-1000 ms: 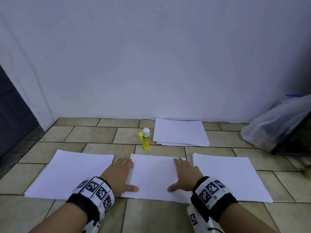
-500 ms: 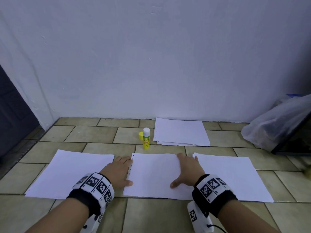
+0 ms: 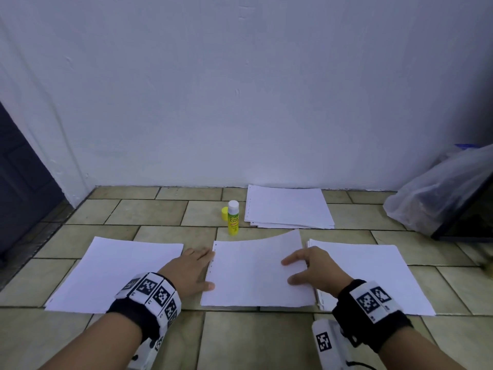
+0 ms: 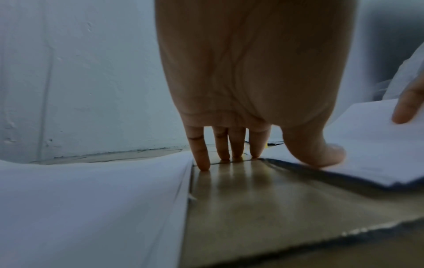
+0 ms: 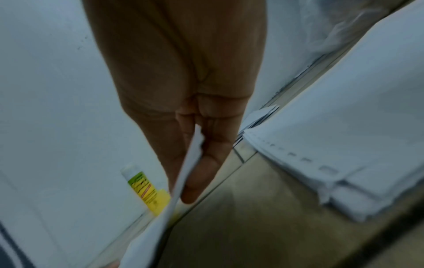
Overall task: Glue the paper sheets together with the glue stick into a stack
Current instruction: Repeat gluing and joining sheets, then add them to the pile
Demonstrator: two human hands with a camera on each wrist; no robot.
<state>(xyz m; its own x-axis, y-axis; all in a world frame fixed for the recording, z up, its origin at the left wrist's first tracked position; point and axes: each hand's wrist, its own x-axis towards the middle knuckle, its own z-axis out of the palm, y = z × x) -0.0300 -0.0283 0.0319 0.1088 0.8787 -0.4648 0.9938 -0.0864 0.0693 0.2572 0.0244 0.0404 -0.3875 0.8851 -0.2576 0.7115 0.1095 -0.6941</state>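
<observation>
The right hand pinches the middle sheet between both hands at its raised right edge, so lift slowly while the flat, unclenched left hand steadies it, glue stick just beyond.

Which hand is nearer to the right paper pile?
Right. The right hand pinches the middle sheet's right edge, directly beside the right pile. The left hand lies flat on the floor at that sheet's left edge, the whole sheet away.
</observation>
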